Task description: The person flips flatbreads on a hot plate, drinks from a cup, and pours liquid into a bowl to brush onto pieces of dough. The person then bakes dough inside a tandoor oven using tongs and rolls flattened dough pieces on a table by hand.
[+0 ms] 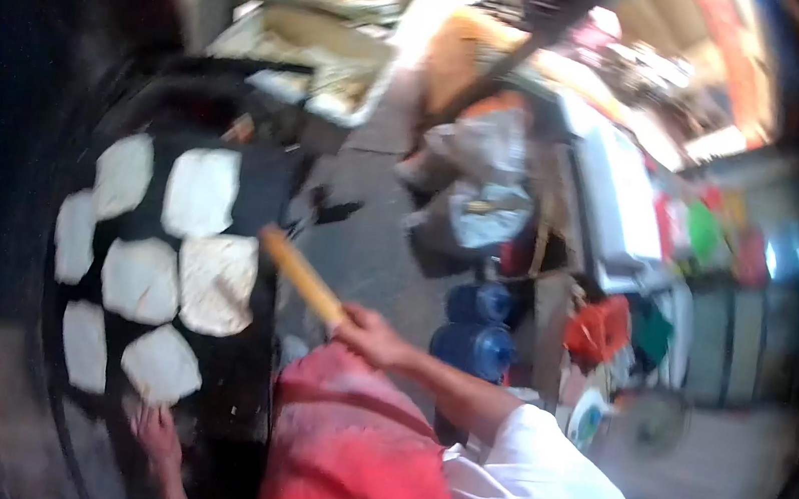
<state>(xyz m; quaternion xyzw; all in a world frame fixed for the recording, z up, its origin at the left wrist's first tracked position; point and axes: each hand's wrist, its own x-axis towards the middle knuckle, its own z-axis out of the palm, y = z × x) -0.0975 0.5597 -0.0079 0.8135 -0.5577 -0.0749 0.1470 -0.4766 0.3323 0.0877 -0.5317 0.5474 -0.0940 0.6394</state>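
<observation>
Several pale flatbreads lie spread on a black griddle (235, 384) at the left. The nearest flatbread (162, 365) has my left hand (158, 435) at its lower edge, with the fingers stretched toward it; blur hides whether they touch. One flatbread (216, 284) at the griddle's right side shows brownish marks. My right hand (370, 337) is closed round a wooden stick (303, 274) in front of the red apron (352, 455). The stick points up and left toward the griddle's edge. Whether it is the handle of a longer tool is unclear.
Pale trays (351, 82) with food stand beyond the griddle. Plastic bags (490, 176) and blue round containers (475, 345) are to the right of the grey floor (358, 183). Farther right are a long white surface (619, 193) and a red bag (597, 328).
</observation>
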